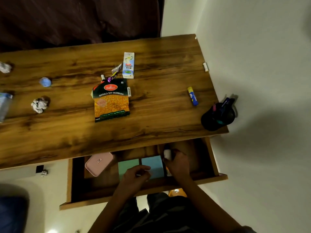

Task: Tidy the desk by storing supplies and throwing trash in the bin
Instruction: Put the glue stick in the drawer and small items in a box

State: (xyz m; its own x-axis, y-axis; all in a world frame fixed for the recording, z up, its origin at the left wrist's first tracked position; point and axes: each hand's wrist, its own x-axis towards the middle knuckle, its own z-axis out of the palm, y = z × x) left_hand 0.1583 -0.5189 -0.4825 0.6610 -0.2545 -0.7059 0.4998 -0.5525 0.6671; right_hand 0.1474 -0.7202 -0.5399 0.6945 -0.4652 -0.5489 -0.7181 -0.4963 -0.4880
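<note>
1. One wooden tabletop is shown, with one drawer pulled open below its front edge.
2. Two hands are positioned over the drawer. The right hand is closed around one small white-capped tube. The left hand is loosely curled above the note pads; whether anything is pinched cannot be told.
3. Two note pads are seen in the drawer, one green and one blue, side by side. One pink case lies to their left.
4. On the tabletop are counted: one snack packet, one milkshake carton, one glue stick, one black pen holder, and two crumpled paper balls.
</note>
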